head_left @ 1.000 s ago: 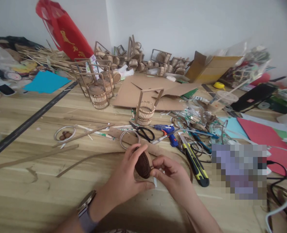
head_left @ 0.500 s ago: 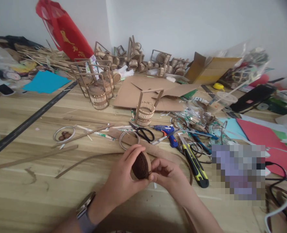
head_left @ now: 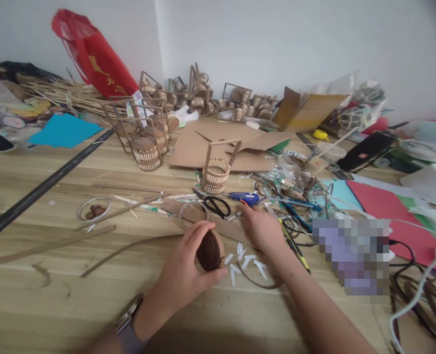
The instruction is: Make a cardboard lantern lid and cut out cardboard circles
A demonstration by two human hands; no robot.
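My left hand [head_left: 186, 260] grips a small round brown piece [head_left: 209, 251], a tight coil of dark strip with a lighter tan outer band, tilted on its side. My right hand [head_left: 264, 228] has its fingers at the blue glue gun [head_left: 244, 197] and covers the gun's handle. How far those fingers close is hidden. Several small white strips [head_left: 245, 258] lie between the hands, beside a curved brown strip [head_left: 258, 284]. Beyond my hands are black-handled scissors [head_left: 218, 204] and a silver ring [head_left: 194, 215]. A yellow and black utility knife [head_left: 295, 246] lies partly under my right forearm.
A small slatted basket with a tall handle [head_left: 216, 174] stands before a cardboard sheet [head_left: 188, 142]. More baskets [head_left: 147, 152] stand at back left. Brown wood strips [head_left: 55, 243] lie at left. A plastic cup [head_left: 323, 155], red paper [head_left: 380, 206] and a white cable [head_left: 413, 295] occupy the right.
My right hand has left the brown coil and moved forward to the glue gun. The white strips it hid now show. My left hand still holds the coil; the view shifted slightly.
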